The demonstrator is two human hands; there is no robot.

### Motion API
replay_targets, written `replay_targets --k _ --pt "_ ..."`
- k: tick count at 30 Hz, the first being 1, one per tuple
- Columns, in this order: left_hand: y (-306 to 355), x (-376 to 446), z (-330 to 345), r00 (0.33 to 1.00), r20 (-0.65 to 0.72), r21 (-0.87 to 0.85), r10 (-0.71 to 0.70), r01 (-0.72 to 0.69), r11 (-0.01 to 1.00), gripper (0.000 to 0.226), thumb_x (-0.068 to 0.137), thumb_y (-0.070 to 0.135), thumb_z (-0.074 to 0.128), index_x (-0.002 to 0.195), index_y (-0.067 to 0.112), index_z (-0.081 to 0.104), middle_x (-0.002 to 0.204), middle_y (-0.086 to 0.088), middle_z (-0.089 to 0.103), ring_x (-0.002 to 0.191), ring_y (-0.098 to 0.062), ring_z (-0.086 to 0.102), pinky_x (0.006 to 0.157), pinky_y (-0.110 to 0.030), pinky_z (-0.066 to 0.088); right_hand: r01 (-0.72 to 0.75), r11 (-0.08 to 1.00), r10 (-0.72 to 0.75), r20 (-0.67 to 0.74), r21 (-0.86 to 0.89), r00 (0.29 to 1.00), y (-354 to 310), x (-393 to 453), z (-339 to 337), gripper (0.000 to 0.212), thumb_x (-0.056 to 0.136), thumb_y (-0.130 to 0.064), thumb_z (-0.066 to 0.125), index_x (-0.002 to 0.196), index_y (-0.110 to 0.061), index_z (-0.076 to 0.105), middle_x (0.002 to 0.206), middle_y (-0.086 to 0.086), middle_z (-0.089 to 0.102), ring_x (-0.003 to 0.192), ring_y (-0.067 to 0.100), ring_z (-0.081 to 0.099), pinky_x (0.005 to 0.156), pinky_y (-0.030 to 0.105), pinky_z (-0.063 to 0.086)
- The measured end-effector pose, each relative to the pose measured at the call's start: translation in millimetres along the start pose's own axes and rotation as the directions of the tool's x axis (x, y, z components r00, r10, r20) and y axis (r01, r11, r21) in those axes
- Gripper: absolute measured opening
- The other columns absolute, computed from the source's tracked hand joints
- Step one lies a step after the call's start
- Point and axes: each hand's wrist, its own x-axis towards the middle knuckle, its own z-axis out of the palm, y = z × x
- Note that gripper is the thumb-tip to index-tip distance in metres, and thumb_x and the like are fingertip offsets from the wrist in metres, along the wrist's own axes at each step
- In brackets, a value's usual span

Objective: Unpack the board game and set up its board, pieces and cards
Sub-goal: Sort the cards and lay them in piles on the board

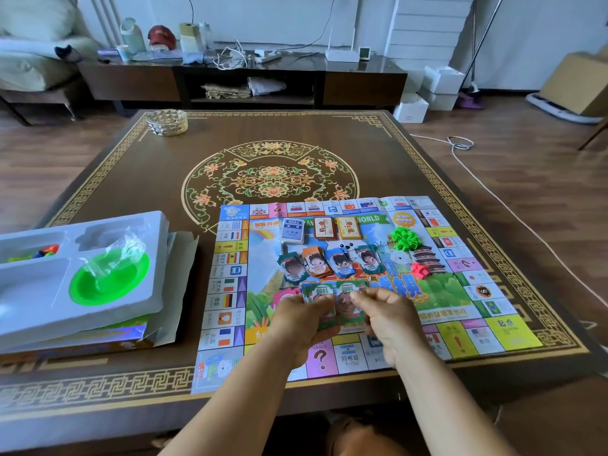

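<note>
A square dark-brown tabletop with a gold fret border and a round floral medallion at its middle stands on a wood-plank floor. A faceted glass bowl sits near its far left corner. Beyond the far edge, a low dark cabinet runs along a pale wall, its top cluttered with bottles, cables and a white router. A light sofa stands at far left. White boxes, a cardboard box and a white cable lie on the floor to the right.

Tray left of board
</note>
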Motion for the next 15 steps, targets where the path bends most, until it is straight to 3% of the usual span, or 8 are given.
replay_targets --k 7,12,15 --pt "3.1 7.9 3.3 0.999 -0.009 -0.034 -0.036 0.036 0.999 0.012 0.093 0.002 0.048 0.089 -0.004 0.059 0.084 -0.019 0.067 0.077 -0.028 0.069 0.055 -0.026 0.055 0.106 0.893 -0.161 -0.092 -0.437 0.983 -1.2 37.7 -12.9 0.013 0.082 -0.023 0.07 0.072 -0.019 0.063 0.074 -0.002 0.066 0.071 0.018 0.062 0.065 0.027 0.048" --pt "4.5 6.2 4.9 0.999 0.008 -0.056 -0.038 0.039 0.998 0.015 0.094 0.0 0.047 0.103 -0.007 0.057 0.088 -0.02 0.066 0.073 -0.025 0.068 0.051 -0.023 0.055 0.084 0.776 -0.198 -0.115 -0.625 0.973 7.8 46.6 -3.7 0.015 0.084 -0.025 0.068 0.071 -0.021 0.059 0.075 -0.007 0.063 0.072 0.017 0.059 0.06 0.024 0.039" --pt "4.1 6.9 5.3 0.999 0.017 -0.06 -0.028 0.029 0.998 0.009 0.094 -0.001 0.049 0.099 -0.005 0.056 0.087 -0.018 0.066 0.072 -0.025 0.068 0.059 -0.026 0.059 0.099 0.701 -0.275 -0.14 -0.706 0.951 14.6 46.8 -2.5 0.016 0.081 -0.029 0.071 0.07 -0.022 0.061 0.08 -0.005 0.067 0.077 0.02 0.061 0.063 0.029 0.049"
